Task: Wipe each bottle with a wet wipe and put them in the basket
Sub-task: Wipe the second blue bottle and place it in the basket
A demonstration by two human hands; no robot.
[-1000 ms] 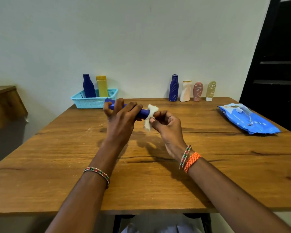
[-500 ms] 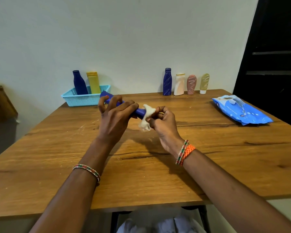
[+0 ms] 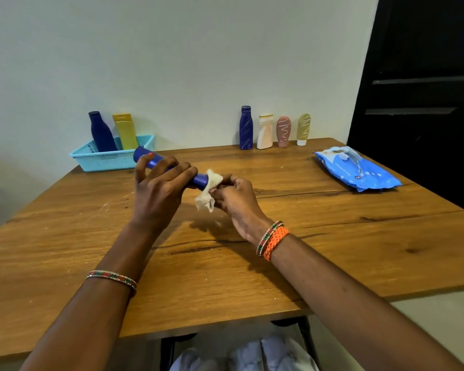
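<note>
My left hand point(image 3: 160, 191) grips a blue bottle point(image 3: 150, 159) that lies sideways above the table's middle, its base pointing toward the basket. My right hand point(image 3: 235, 199) pinches a crumpled white wet wipe point(image 3: 210, 190) against the bottle's other end. The light blue basket point(image 3: 105, 159) sits at the back left and holds a dark blue bottle point(image 3: 100, 132) and a yellow bottle point(image 3: 125, 131), both upright. Along the back edge stand several more bottles: dark blue point(image 3: 246, 127), white point(image 3: 265, 132), pink point(image 3: 283, 131) and olive point(image 3: 303, 129).
A blue pack of wet wipes point(image 3: 356, 168) lies at the right on the wooden table point(image 3: 332, 236). A dark door point(image 3: 426, 89) stands behind the table's right side. A pale wall runs behind the bottles and basket.
The view has shifted a little, so the scene sits lower left in frame. Both hands keep their hold; the wipe has slid slightly along the bottle's end.
</note>
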